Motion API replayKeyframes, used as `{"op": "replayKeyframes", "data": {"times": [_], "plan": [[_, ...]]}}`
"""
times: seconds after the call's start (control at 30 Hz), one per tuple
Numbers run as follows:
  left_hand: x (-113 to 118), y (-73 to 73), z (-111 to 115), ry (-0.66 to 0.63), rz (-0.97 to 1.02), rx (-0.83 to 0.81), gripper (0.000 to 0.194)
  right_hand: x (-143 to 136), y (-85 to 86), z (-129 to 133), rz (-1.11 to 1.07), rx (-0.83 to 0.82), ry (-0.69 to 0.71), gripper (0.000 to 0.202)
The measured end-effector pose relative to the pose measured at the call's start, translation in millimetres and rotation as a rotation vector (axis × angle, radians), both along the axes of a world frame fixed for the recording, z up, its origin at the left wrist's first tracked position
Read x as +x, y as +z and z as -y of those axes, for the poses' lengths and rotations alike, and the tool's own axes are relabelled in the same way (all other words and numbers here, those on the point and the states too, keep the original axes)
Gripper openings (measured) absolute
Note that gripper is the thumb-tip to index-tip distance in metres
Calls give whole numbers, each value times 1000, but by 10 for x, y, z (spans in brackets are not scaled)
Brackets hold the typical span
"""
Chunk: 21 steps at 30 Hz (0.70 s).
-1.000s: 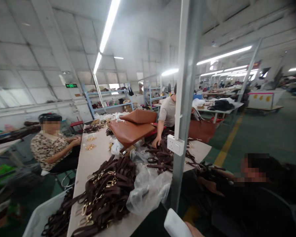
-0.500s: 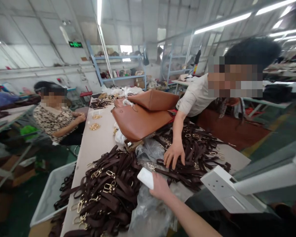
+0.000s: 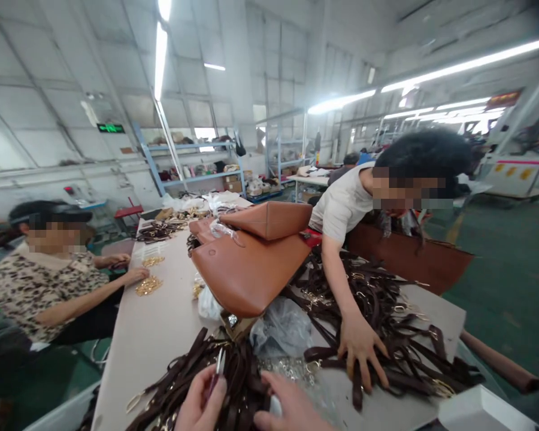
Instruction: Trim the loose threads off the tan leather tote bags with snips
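My left hand [image 3: 200,402] sits at the bottom edge, fingers closed on a small tool with a reddish handle and metal tip [image 3: 217,366]. Beside it, my right hand [image 3: 291,410] grips a white object [image 3: 275,406] that shows only as a sliver. Both hands rest over a heap of dark brown straps with gold buckles [image 3: 236,374]. A co-worker in a pale shirt leans across the table, one hand [image 3: 362,350] spread on a second strap pile [image 3: 395,317].
Tan leather bags [image 3: 251,269] are stacked mid-table, with a crumpled plastic bag [image 3: 282,326] in front of them. A seated person in a leopard-print top [image 3: 45,287] handles gold hardware [image 3: 148,285] at the left. A white socket box [image 3: 476,410] juts in at bottom right. Shelves [image 3: 193,161] stand behind.
The view has moved closer to the table. My right hand has drawn back toward me with the white object, and my left hand has come into view holding the small tool. The co-worker's hand shifted right.
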<state>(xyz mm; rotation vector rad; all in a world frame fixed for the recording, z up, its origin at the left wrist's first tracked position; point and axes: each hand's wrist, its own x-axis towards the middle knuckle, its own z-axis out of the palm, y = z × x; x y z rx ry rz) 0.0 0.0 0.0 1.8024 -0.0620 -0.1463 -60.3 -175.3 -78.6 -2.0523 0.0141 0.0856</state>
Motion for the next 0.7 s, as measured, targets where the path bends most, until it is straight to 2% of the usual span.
{"op": "replayKeyframes", "data": {"times": [0.07, 0.13, 0.2, 0.27, 0.3, 0.37, 0.43, 0.47, 0.53, 0.6, 0.7], "plan": [[220, 11, 230, -98, 180, 136, 39, 277, 408, -168, 118, 502, 70, 56], [370, -22, 440, -119, 371, 278, 40, 564, 671, -320, 160, 840, -38, 48], [483, -71, 591, -112, 476, 400, 45, 828, 762, -403, 126, 1056, -164, 44], [602, -88, 661, -155, 536, 483, 48, 1066, 745, -383, 120, 1139, -258, 44], [678, -71, 663, -191, 574, 506, 50, 1183, 727, -333, 132, 1132, -297, 44], [896, 34, 609, -296, 645, 543, 52, 1434, 721, -167, 171, 997, -354, 46], [1228, 236, 503, -356, 660, 607, 50, 1721, 774, 43, 206, 704, -344, 49], [1440, 362, 444, -372, 636, 666, 46, 1878, 818, 146, 224, 635, -314, 49], [1932, 630, 340, -250, 624, 732, 44, 2197, 914, 322, 265, 505, -253, 48], [2459, 867, 292, -188, 625, 759, 46, 2493, 993, 444, 330, 380, -210, 43], [3161, 1079, 361, -174, 568, 775, 47, 2844, 1036, 551, 421, 176, -176, 35]]}}
